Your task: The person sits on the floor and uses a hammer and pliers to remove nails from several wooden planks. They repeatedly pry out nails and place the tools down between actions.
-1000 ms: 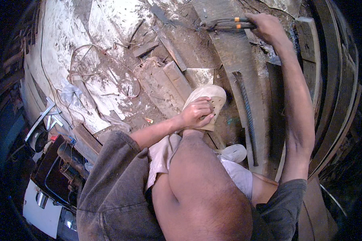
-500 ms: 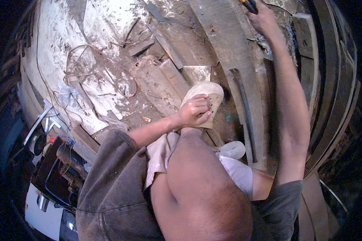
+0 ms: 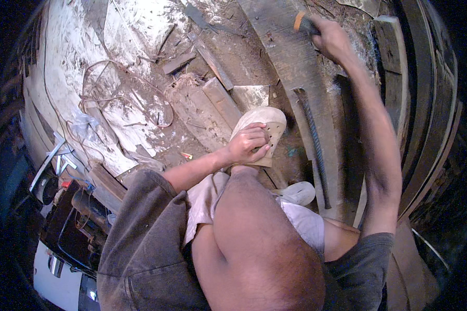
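Toward the upper right, my right hand point(image 3: 333, 39) is closed round the grip of a dark handled tool with an orange band point(image 3: 302, 23). The tool lies over the far part of a long wooden plank point(image 3: 280, 39); whether they touch I cannot tell. My fingers hide much of its handle. My left hand point(image 3: 250, 143) rests on top of a cream clog point(image 3: 262, 116) on my foot, its fingers curled in, with nothing visible in them. A dark ridged rod point(image 3: 315, 147) lies lengthwise along the plank, to the right of the clog.
Loose wood offcuts point(image 3: 213, 65) and a looped cord point(image 3: 124, 65) lie on the dirty, debris-strewn ground to the left. Long boards point(image 3: 397, 67) line the right side. Dark machinery point(image 3: 83, 207) stands at the lower left. The second clog point(image 3: 298, 193) is beside my leg.
My right hand has come slightly down and left with the tool, whose orange-banded end now points left over the plank. My left hand stays on the clog.
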Available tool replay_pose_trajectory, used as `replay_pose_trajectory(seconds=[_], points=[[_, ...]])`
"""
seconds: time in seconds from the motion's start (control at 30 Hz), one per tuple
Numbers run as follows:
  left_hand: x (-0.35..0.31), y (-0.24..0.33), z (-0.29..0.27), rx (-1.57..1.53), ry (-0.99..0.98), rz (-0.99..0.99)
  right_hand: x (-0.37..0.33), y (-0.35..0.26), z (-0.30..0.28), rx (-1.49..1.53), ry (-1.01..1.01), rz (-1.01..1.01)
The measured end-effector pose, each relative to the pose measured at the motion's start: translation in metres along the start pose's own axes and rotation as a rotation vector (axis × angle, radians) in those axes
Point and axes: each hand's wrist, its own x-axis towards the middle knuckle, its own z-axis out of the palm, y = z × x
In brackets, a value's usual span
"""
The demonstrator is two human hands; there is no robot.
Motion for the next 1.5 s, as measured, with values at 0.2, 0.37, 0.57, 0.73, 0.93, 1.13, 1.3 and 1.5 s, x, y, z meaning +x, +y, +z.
replay_pose_trajectory(seconds=[0.2,0.37,0.57,0.73,0.93,1.13,1.3,1.5], points=[[-0.005,-0.002,0.002,0.033,0.008,0.003,-0.014,0.003,-0.011,-0.112,0.161,-0.172],[0.002,0.001,0.001,0.007,-0.015,0.008,-0.003,-0.008,0.012,0.298,0.196,0.492],[-0.004,-0.002,0.004,0.017,0.017,-0.018,-0.016,-0.003,-0.004,-0.002,0.096,-0.063],[-0.002,-0.005,0.006,0.027,0.008,-0.013,-0.001,-0.011,0.002,0.188,0.263,0.295],[0.0,-0.002,0.004,0.026,0.009,-0.02,0.001,0.004,0.002,-0.23,0.151,-0.17],[0.0,-0.001,0.003,0.019,0.007,-0.006,0.01,-0.024,-0.04,0.071,0.333,0.088],[-0.002,-0.005,0.001,0.028,-0.015,0.002,0.014,-0.017,-0.029,-0.245,0.166,-0.239],[0.003,0.001,0.002,0.003,0.024,-0.003,0.021,-0.015,-0.03,0.272,0.238,0.084]])
